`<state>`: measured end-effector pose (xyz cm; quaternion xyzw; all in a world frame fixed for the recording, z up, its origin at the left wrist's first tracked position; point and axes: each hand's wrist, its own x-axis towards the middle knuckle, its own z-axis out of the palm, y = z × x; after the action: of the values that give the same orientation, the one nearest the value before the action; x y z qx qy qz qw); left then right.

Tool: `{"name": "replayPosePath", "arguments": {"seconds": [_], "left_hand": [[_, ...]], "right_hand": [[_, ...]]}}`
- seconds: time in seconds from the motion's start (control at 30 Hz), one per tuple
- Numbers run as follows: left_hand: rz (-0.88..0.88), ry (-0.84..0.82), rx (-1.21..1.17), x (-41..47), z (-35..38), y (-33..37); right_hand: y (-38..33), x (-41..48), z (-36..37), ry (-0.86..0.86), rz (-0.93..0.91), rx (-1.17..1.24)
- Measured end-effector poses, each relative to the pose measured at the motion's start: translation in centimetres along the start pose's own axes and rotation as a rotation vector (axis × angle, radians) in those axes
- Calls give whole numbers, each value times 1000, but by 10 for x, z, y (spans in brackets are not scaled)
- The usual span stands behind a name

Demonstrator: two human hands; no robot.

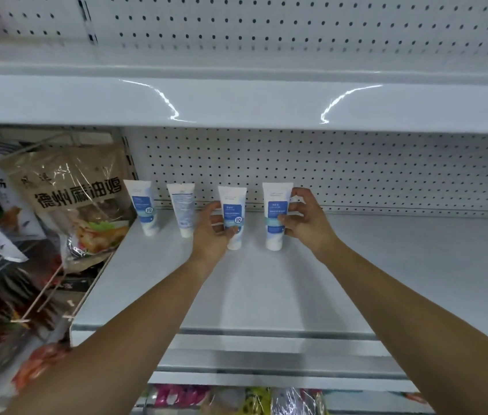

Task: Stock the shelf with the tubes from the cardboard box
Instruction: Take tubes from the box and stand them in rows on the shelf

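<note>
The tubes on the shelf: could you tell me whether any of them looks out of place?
Yes: the second tube from the left stands turned round, showing its small-print back, while the other three tubes show blue front labels.

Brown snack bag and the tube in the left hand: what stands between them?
One tube and a second tube stand cap-down on the shelf, seen in the head view.

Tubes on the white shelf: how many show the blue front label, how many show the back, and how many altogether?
Tubes with blue front label: 3
Tube showing its back print: 1
Total: 4 tubes
</note>
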<state>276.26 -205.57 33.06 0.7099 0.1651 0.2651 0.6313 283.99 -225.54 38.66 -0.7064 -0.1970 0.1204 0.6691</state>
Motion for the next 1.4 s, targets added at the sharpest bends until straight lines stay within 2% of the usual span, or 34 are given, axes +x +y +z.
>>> {"name": "replayPosePath", "arguments": {"seconds": [0.83,1.4], "left_hand": [[54,21,126,19,2,-16],[12,14,178,12,1,-17]], "right_hand": [[6,30,-9,-15,-25,-36],[-2,25,-12,-22,-37,-47]]}}
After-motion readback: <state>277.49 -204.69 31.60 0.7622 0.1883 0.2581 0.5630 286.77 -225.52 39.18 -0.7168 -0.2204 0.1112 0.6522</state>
